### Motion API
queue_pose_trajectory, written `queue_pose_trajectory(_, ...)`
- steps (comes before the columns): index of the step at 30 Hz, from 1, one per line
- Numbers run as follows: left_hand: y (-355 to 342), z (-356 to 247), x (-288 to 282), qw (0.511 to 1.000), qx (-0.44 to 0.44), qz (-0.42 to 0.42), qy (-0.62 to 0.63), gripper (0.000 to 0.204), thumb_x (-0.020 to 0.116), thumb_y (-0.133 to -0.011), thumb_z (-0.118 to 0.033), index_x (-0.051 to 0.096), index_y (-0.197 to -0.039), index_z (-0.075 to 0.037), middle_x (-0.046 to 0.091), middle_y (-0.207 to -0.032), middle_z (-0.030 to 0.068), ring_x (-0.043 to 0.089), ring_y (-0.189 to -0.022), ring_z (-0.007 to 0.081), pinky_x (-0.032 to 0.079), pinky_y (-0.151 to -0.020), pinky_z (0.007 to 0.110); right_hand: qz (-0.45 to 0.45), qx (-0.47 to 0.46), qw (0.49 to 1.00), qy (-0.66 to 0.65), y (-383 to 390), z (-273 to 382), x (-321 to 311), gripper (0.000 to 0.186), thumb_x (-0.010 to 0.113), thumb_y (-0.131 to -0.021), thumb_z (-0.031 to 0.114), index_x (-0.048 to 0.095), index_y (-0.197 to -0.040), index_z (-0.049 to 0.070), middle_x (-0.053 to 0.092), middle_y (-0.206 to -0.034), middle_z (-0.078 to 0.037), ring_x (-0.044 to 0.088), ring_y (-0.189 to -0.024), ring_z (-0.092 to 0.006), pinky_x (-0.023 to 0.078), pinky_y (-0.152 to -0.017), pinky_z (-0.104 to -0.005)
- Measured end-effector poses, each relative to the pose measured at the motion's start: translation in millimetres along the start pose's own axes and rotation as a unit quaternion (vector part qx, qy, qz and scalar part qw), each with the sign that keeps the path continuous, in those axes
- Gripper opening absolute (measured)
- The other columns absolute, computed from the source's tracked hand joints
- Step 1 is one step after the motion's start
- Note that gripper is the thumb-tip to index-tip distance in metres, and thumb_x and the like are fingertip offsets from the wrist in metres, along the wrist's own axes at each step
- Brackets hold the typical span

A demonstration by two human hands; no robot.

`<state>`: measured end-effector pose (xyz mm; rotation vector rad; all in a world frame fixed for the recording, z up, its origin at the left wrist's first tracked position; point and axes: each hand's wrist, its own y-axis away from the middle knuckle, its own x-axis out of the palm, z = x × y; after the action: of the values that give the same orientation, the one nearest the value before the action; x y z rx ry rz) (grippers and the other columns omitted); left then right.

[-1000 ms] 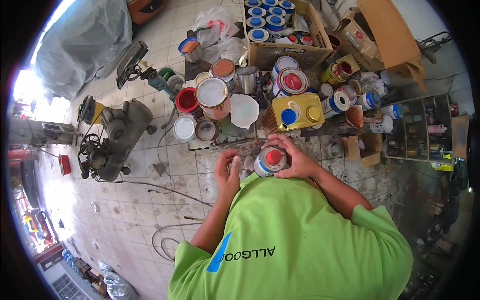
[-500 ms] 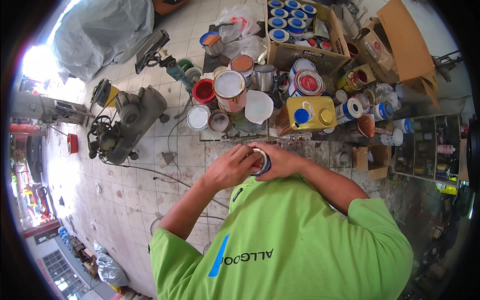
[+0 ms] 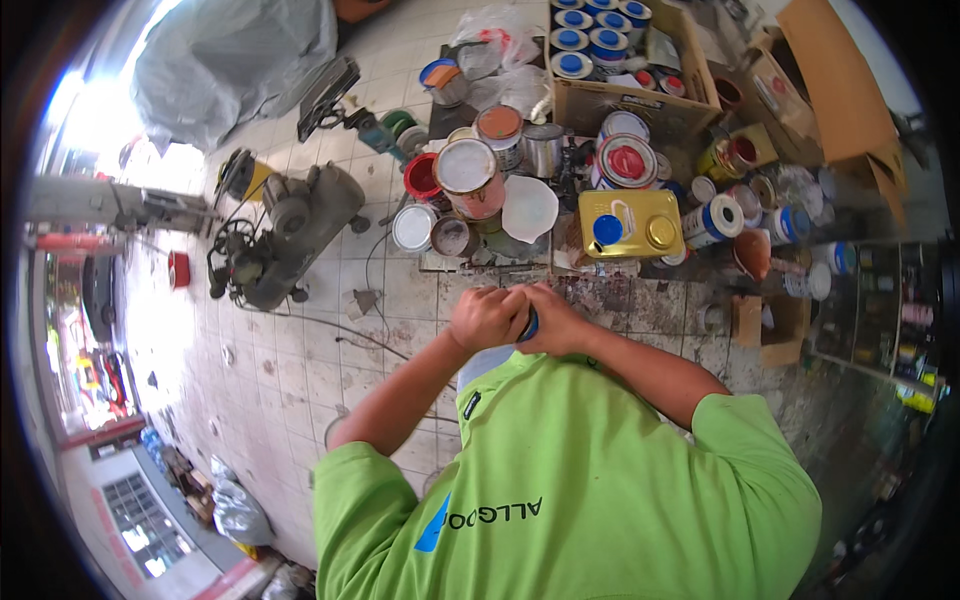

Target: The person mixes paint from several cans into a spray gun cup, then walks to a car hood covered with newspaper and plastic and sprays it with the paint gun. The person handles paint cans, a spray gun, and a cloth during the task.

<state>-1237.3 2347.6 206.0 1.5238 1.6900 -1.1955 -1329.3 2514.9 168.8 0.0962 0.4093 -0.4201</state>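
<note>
My left hand (image 3: 490,320) is closed over the top of a small can (image 3: 529,326) at my body, its fingers hiding the cap. My right hand (image 3: 553,323) is wrapped round the can's right side; only a sliver of dark blue shows between the hands. Above them stands a cluster of paint cans: a large pale-lidded one (image 3: 465,165), a red open one (image 3: 422,176), a small white-lidded one (image 3: 413,228) and a red-lidded one (image 3: 626,160). A yellow rectangular tin (image 3: 630,222) with a blue cap is to their right, and a white plastic piece (image 3: 529,209) lies among them.
A grey compressor (image 3: 305,220) with hoses stands on the tiled floor (image 3: 260,400) at left. A covered bulky object (image 3: 225,70) is behind it. A cardboard box (image 3: 635,105) holds several blue-capped cans. A smaller box (image 3: 770,328) and glass-fronted cabinet (image 3: 870,310) are at right.
My left hand came from beside the can onto its top, hiding the red cap that showed earlier. My right hand stayed round it. The view shifted, so the surroundings sit further right.
</note>
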Motion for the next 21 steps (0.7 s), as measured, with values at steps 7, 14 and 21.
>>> queue_pose_trajectory(7,-36,9,28,0.940,-0.254,0.206,0.100,0.036,0.064,-0.098,-0.039,0.071,-0.106,-0.005,0.068,-0.084,0.0231,0.070,-0.087,0.0465,0.056,-0.081,0.054,-0.235,0.077,0.963,0.110,35,-15,12,0.087,0.091,-0.060,0.021,0.053,-0.136,0.004,0.064,-0.127,-0.016,0.057,-0.116,-0.0390,0.044,-0.106,-0.0471)
queue_pose_trajectory(14,5,32,-16,0.951,0.129,0.244,0.142,0.043,0.075,-0.087,-0.026,0.064,-0.122,-0.006,0.066,-0.117,0.0167,0.071,-0.096,0.0362,0.059,-0.080,0.049,-0.187,0.145,0.967,0.098,45,18,49,0.089,0.092,-0.062,0.025,0.053,-0.142,0.012,0.061,-0.136,-0.012,0.053,-0.124,-0.0365,0.045,-0.107,-0.0472)
queue_pose_trajectory(21,41,58,-49,0.959,0.108,0.210,0.160,0.048,0.071,-0.090,-0.030,0.060,-0.130,-0.006,0.067,-0.118,0.0194,0.072,-0.094,0.0395,0.059,-0.078,0.052,-0.278,0.112,0.942,0.153,30,34,128,0.088,0.092,-0.062,0.022,0.053,-0.140,0.010,0.063,-0.132,-0.013,0.055,-0.122,-0.0380,0.041,-0.110,-0.0480)
